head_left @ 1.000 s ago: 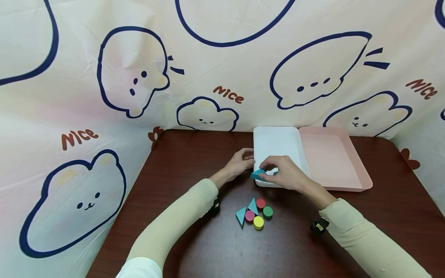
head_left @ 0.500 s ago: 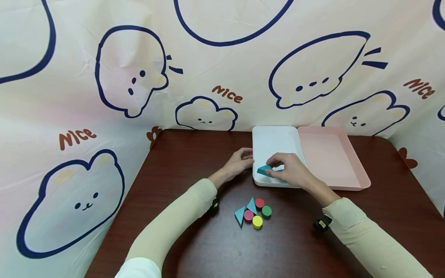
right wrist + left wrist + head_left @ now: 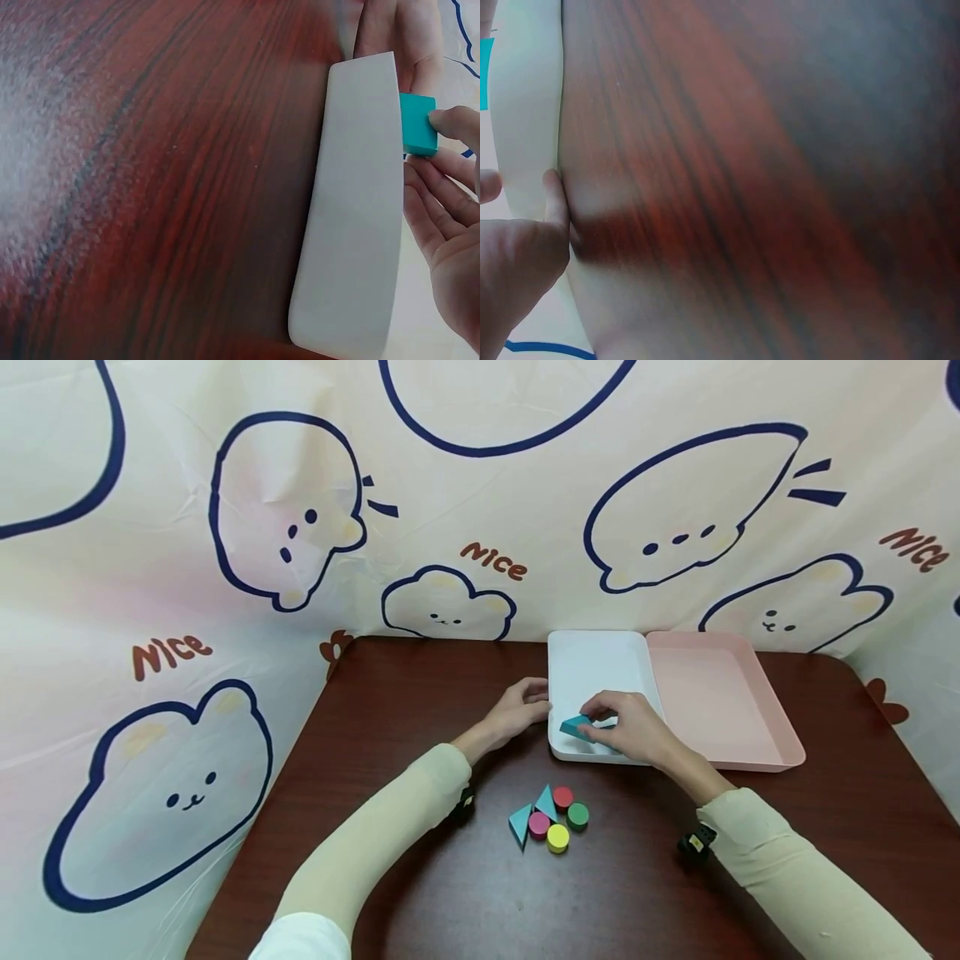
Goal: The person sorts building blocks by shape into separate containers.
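Cream cloth (image 3: pixel 45 602) printed with navy outlines of bears and the brown-red word "Nice" hangs at the far left and runs on behind the dark wooden table (image 3: pixel 420 693). Over the table's left part reaches my left arm in a pale cream sleeve (image 3: pixel 375 852), with a black wrist camera (image 3: pixel 467 802) under the cuff. My left hand (image 3: pixel 517 712) is relaxed, holding nothing, its fingers slightly bent and touching the left wall of the white tray (image 3: pixel 592 664).

Nearer to me, on the bare wood in front of that tray, sits a loose cluster of small pieces. From the left I see a light-blue triangular block (image 3: pixel 519 824), a magenta disc (image 3: pixel 538 826), a second blue triangle (image 3: pixel 547 805), a yellow disc (image 3: pixel 557 838), a red disc (image 3: pixel 562 798) and a green disc (image 3: pixel 577 816).

Within the front part of the white tray is the teal triangular block (image 3: pixel 574 727), pinched between the thumb and fingers of my right hand (image 3: pixel 628 727). From my right wrist, the thumb shows pressed on one face of it, just past the tray's wall; whether it touches the tray floor I cannot tell. A bit of teal also shows beyond my fingers, too covered to identify.

Right beside the white tray, edge to edge, lies the shallow pink tray (image 3: pixel 712 693). My right sleeve (image 3: pixel 802 877) comes in from the lower right corner.
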Tool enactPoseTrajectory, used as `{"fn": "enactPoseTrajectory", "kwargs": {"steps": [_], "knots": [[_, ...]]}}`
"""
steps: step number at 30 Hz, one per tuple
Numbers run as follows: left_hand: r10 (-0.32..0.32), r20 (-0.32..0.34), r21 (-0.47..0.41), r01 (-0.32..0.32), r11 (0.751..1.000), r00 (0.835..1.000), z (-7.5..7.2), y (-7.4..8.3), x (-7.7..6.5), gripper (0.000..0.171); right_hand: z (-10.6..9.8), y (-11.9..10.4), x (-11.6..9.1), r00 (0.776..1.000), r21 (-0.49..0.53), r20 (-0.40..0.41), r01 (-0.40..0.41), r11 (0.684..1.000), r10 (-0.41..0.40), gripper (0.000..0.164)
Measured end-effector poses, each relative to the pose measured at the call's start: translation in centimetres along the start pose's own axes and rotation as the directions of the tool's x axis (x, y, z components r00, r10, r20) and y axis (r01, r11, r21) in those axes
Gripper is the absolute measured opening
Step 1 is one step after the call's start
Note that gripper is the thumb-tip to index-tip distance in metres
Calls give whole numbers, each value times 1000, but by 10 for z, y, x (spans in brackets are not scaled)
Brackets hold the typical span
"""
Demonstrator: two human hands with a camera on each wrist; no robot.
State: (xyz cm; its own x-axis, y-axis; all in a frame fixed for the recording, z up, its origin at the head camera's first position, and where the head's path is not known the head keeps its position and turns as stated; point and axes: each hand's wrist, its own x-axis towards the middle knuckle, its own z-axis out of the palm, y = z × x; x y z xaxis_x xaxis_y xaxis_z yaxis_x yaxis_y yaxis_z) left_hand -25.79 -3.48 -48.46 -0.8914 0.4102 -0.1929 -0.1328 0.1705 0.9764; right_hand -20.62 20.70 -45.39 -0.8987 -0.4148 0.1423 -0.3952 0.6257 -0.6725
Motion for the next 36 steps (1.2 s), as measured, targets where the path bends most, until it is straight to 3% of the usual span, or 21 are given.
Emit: {"fn": "enactPoseTrajectory", "kwargs": {"steps": [36], "knots": [[11,-2,-1,-11,1000,1000,1,1,-1,50,16,10,-3,1000,22,-4,1,1000,-1,28]]}}
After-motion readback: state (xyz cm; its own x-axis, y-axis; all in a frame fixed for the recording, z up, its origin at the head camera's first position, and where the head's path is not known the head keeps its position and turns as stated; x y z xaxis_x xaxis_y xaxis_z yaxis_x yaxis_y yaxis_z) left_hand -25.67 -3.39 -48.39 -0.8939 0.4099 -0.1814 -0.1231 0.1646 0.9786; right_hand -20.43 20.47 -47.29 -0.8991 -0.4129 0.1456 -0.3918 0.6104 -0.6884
